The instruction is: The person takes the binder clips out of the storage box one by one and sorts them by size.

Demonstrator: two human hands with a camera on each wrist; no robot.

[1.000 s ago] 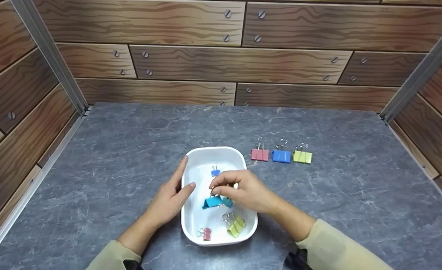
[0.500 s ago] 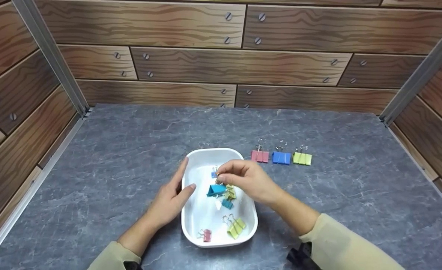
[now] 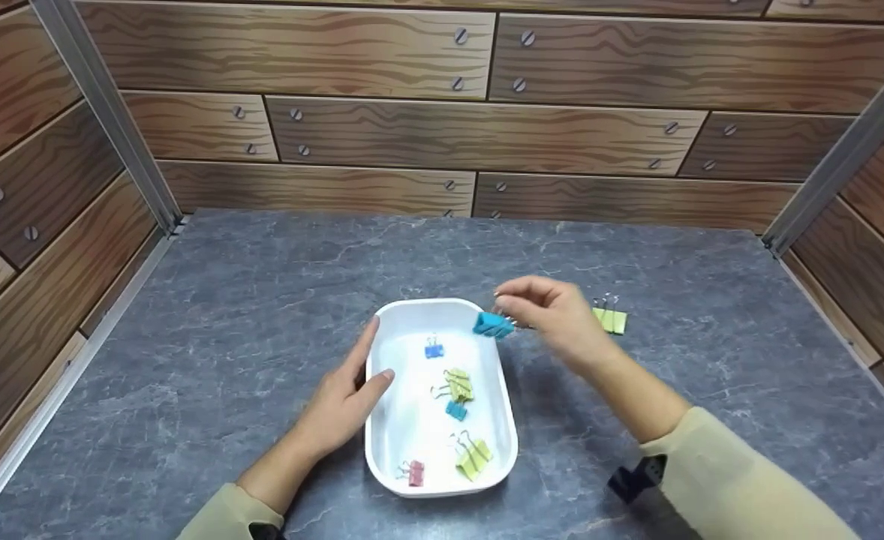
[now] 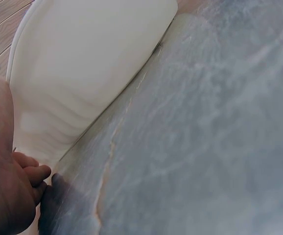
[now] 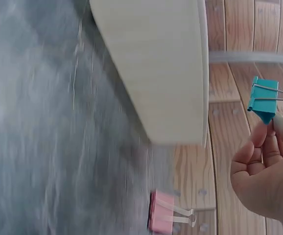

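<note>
My right hand (image 3: 558,319) pinches a large teal binder clip (image 3: 494,325) by a wire handle, above the right rim of the white tray (image 3: 503,390). In the right wrist view the same teal binder clip (image 5: 264,98) shows its folded sheet-metal body and wire handles. My left hand (image 3: 344,397) holds the tray's left wall, thumb over the rim and the other fingers along the outside. Inside the tray lie a small blue clip (image 3: 434,350), a yellow-green clip (image 3: 458,386), a small teal clip (image 3: 456,409), a larger yellow-green clip (image 3: 473,459) and a small pink clip (image 3: 415,473).
On the grey table, a large yellow-green clip (image 3: 613,321) stands right of the tray. A pink clip (image 5: 162,213) appears beyond the tray in the right wrist view. My right hand hides that part of the row in the head view. Wood-patterned walls (image 3: 382,135) surround the table.
My right hand has lifted the large teal clip off the heap in the tray and carried it up and right, past the rim. My left hand has stayed on the tray.
</note>
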